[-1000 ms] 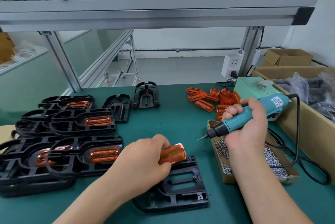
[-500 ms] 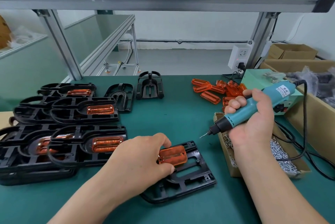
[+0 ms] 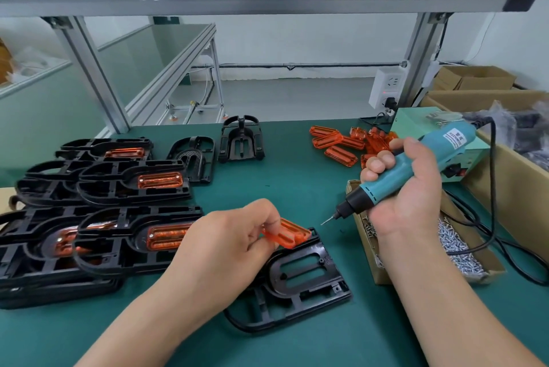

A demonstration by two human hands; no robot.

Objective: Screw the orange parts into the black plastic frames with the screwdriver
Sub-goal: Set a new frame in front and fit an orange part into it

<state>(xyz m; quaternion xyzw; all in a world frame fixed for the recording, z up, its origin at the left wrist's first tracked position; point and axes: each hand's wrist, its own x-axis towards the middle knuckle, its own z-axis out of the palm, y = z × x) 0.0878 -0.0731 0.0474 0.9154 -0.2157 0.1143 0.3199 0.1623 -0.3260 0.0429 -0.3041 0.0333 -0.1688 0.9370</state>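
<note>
The left hand [image 3: 234,245] pinches an orange part [image 3: 289,234] tilted above the black frame [image 3: 300,280] on the green tabletop [image 3: 297,182]; the right hand [image 3: 407,191] grips the teal screwdriver [image 3: 413,167] beside a box of screws [image 3: 457,245].

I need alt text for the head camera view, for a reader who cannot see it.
The left hand pinches an orange plastic part at the far end of a black plastic frame on the green table, while the right hand grips a teal electric screwdriver. Frames fitted with orange parts lie stacked at the left.
</note>
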